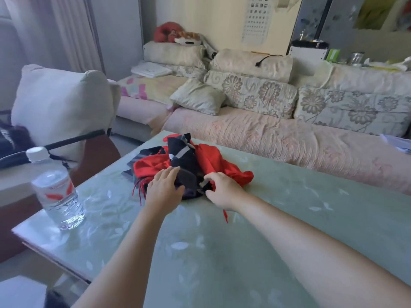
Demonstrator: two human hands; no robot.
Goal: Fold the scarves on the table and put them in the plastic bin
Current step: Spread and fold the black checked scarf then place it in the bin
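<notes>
A crumpled heap of scarves lies on the pale green table (289, 218): a red scarf (213, 161) with thin red fringe, and a black scarf (185, 161) with grey stripes lying over it. My left hand (163, 188) lies flat on the near left of the heap, fingers straight and spread on the dark cloth. My right hand (222, 188) is at the near right of the heap, its fingers curled and pinching an edge of the black scarf. No plastic bin is in view.
A clear water bottle (56, 190) with a white cap stands near the table's left edge. A sofa (278, 138) with floral cushions runs behind the table. A chair with a white cushion (62, 107) stands at the left.
</notes>
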